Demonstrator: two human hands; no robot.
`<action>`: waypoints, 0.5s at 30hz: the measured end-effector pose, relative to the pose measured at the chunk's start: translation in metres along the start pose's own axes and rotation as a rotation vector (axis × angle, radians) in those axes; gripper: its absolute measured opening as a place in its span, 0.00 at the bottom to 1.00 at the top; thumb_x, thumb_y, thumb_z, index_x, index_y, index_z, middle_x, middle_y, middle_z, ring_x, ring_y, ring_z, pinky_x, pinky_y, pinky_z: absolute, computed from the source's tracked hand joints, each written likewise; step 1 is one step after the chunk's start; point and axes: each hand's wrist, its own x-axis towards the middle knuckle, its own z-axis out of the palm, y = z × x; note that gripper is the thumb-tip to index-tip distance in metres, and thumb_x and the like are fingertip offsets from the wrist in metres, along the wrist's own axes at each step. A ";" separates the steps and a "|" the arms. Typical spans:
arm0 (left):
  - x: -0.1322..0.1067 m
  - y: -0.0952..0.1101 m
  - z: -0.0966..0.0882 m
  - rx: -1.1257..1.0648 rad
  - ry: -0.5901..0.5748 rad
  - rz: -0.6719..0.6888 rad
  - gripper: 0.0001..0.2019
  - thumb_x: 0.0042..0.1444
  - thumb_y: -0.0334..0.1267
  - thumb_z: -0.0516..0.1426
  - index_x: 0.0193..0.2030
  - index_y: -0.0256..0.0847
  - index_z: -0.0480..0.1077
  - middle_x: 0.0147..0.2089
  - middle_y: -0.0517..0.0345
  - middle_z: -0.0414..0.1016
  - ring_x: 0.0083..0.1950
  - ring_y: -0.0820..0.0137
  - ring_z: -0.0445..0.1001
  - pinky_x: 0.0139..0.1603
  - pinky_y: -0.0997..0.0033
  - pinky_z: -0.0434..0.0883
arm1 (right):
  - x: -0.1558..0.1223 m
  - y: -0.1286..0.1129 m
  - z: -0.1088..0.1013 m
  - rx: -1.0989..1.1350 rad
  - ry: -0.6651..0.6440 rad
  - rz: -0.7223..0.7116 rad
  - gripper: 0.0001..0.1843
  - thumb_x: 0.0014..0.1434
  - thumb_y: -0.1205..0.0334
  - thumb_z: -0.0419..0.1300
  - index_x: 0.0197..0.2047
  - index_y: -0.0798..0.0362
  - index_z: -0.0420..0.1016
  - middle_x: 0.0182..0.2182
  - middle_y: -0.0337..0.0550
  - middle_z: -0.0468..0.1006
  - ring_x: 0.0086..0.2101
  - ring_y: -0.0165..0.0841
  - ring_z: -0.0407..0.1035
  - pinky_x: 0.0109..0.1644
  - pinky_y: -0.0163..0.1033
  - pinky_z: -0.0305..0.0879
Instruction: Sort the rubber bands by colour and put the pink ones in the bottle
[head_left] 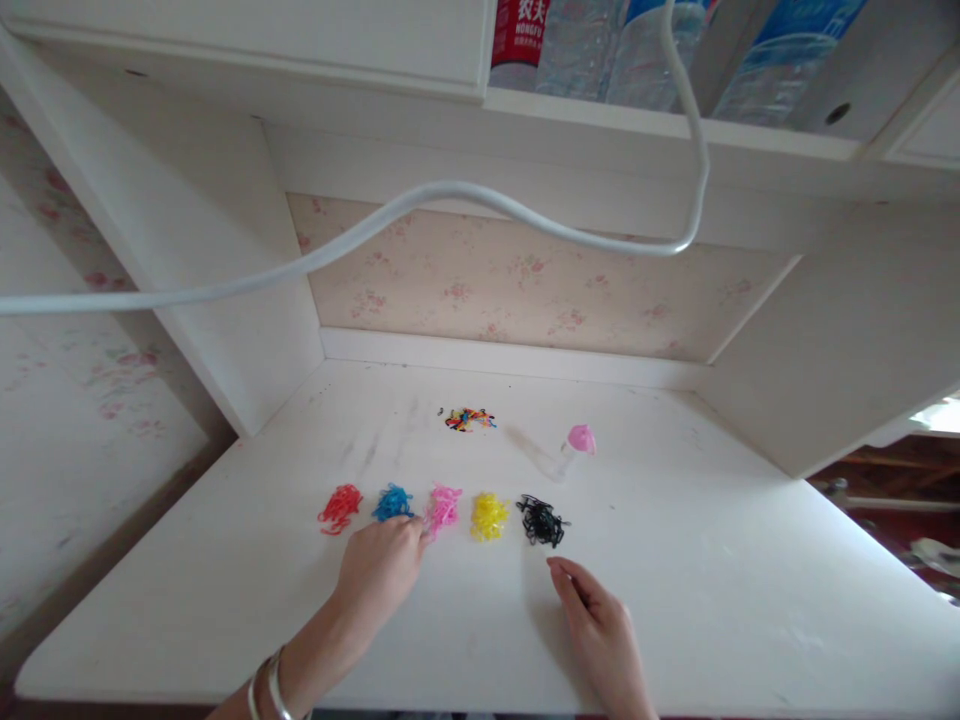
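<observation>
My left hand (384,562) is closed, palm down, its fingertips at the near edge of a pile of pink rubber bands (444,507). What those fingers pinch, if anything, is hidden. Just behind its knuckles lies a blue pile of rubber bands (393,502), with a red pile (340,508) further left. My right hand (602,628) rests near the black pile (541,520), thumb and forefinger pressed together; anything between them is too small to make out. A yellow pile (490,516) sits between the pink and black ones.
Behind the row lies a mixed-colour heap of bands (470,419). A small clear bottle with a pink cap (581,439) stands to its right. A white cable (450,190) hangs across the view. Bottles (577,50) fill the shelf above the white desk (450,640).
</observation>
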 end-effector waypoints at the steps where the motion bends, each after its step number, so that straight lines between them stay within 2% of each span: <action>1: 0.001 0.002 0.001 0.001 -0.002 -0.006 0.12 0.60 0.40 0.50 0.40 0.43 0.75 0.36 0.49 0.79 0.36 0.62 0.78 0.33 0.69 0.67 | 0.000 0.000 0.000 -0.002 0.002 0.000 0.22 0.54 0.44 0.57 0.39 0.53 0.81 0.25 0.42 0.79 0.31 0.34 0.72 0.31 0.29 0.66; 5: 0.003 0.007 0.002 0.016 0.000 -0.021 0.13 0.60 0.39 0.49 0.38 0.42 0.75 0.35 0.48 0.79 0.36 0.61 0.78 0.33 0.68 0.68 | 0.000 0.000 -0.001 -0.019 -0.009 0.007 0.23 0.55 0.45 0.56 0.41 0.53 0.80 0.22 0.40 0.77 0.29 0.33 0.71 0.31 0.28 0.65; 9: 0.006 0.011 0.002 0.015 0.003 -0.003 0.13 0.61 0.39 0.49 0.35 0.42 0.74 0.34 0.50 0.79 0.35 0.60 0.78 0.32 0.67 0.68 | 0.000 0.001 -0.002 -0.024 -0.036 0.011 0.22 0.56 0.45 0.55 0.40 0.53 0.80 0.26 0.42 0.79 0.32 0.34 0.72 0.34 0.28 0.66; 12: 0.008 0.014 0.002 -0.010 -0.001 0.010 0.13 0.61 0.40 0.49 0.36 0.42 0.74 0.37 0.50 0.79 0.37 0.61 0.78 0.33 0.69 0.68 | 0.000 0.001 -0.003 0.001 -0.032 -0.009 0.22 0.57 0.45 0.55 0.40 0.53 0.80 0.28 0.43 0.80 0.33 0.35 0.73 0.34 0.29 0.66; 15: 0.010 0.016 0.000 -0.028 -0.001 -0.005 0.13 0.61 0.40 0.49 0.40 0.44 0.74 0.40 0.50 0.79 0.38 0.63 0.78 0.34 0.71 0.67 | -0.001 0.000 -0.004 0.003 -0.031 -0.004 0.23 0.57 0.45 0.55 0.42 0.53 0.79 0.26 0.42 0.79 0.32 0.35 0.73 0.34 0.29 0.66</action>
